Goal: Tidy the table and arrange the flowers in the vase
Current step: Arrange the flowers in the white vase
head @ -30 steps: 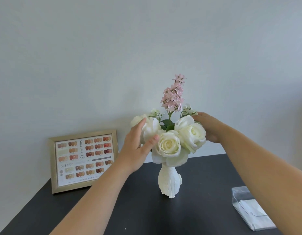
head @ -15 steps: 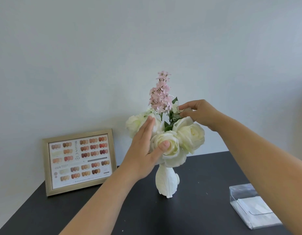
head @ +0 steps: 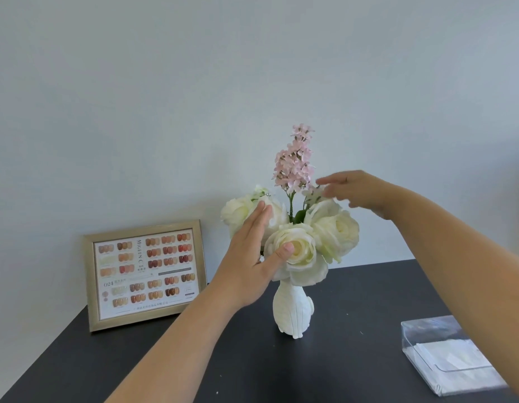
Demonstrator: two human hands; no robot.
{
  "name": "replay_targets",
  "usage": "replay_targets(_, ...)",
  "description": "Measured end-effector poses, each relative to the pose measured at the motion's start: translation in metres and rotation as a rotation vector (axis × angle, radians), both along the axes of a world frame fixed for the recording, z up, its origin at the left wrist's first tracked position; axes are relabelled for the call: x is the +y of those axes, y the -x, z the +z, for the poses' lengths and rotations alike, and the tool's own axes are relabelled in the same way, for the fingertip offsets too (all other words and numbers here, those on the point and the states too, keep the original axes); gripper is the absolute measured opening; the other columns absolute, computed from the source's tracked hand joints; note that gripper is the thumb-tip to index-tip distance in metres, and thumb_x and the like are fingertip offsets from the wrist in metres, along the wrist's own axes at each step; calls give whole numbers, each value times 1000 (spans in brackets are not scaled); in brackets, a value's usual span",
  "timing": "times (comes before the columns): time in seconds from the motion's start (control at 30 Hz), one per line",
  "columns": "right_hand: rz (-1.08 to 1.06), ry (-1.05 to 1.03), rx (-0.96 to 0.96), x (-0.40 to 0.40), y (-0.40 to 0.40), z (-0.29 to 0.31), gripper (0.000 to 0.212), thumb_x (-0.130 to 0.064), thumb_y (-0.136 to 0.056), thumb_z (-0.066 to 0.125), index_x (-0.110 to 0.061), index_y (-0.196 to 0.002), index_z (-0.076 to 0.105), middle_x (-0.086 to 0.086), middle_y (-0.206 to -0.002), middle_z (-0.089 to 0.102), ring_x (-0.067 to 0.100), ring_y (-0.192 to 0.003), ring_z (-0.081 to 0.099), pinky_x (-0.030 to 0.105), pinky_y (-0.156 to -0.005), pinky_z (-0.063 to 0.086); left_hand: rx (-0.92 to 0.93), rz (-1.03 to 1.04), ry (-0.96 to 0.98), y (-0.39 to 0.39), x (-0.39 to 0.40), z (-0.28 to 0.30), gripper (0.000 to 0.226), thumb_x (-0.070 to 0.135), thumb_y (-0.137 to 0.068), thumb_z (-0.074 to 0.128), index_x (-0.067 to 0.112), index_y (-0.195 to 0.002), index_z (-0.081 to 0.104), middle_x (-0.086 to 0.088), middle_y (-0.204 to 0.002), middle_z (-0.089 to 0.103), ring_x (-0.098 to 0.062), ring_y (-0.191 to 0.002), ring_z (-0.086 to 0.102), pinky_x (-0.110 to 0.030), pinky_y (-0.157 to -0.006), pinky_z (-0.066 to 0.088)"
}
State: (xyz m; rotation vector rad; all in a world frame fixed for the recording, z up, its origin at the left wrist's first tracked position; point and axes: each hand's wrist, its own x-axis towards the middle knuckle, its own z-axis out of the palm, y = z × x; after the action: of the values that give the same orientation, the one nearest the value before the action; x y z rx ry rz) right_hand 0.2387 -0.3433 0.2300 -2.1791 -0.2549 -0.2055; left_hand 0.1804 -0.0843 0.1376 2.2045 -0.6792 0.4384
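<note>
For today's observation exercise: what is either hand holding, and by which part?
Nothing is gripped. The left hand lies open against the white roses; the right hand hovers open.

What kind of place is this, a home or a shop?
Probably a nail salon counter, though that is a guess. A framed chart of nail colour swatches leans against the wall on a dark table, beside a vase of flowers and a clear box.
</note>
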Motion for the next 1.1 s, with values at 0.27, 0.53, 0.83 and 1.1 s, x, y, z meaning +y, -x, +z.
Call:
replay_targets(0.27, 136, -62, -57, 38, -7, 35, 106, -34, -66, 87, -33, -147, 19, 2, -112, 64, 12, -94, 62, 26, -71, 45, 16, -3, 41, 2, -4, -3, 89, 81, -82, 41, 44, -155, 5, 29, -162, -1, 8, -146, -1, -32, -120, 11)
replay_targets(0.53, 90, 106, -127, 69, -14, 33, 23, -7, -68, 83, -6, -85, 68, 7, -75, 65, 23, -68, 57, 34, -63, 49, 17, 9, 51, 1, -3, -2, 86, 76, -85, 44, 43, -156, 7, 28, -162, 2, 3, -148, 3, -33, -119, 14)
replay_targets(0.83, 2, 162, -146, 65, -12, 16, 18, -7, -67, 78, -2, -72, 62, 7, -67, 58, 20, -64, 53, 36, -66, 50, 1, 11, 67, 1, -5, -5, 86, 78, -84, 41, 42, -155, 8, 27, -163, 2, 4, -148, 3, -28, -116, 12)
replay_targets(1.1, -39, 456, -229, 76, -12, 19, 25, -17, -71, 75, 3, -82, 66, 17, -77, 65, 19, -69, 52, 39, -72, 53, 8, 2, 149, 2, -10, -4, 86, 74, -84, 48, 44, -155, 9, 24, -163, 8, 1, -148, 9, -39, -120, 19)
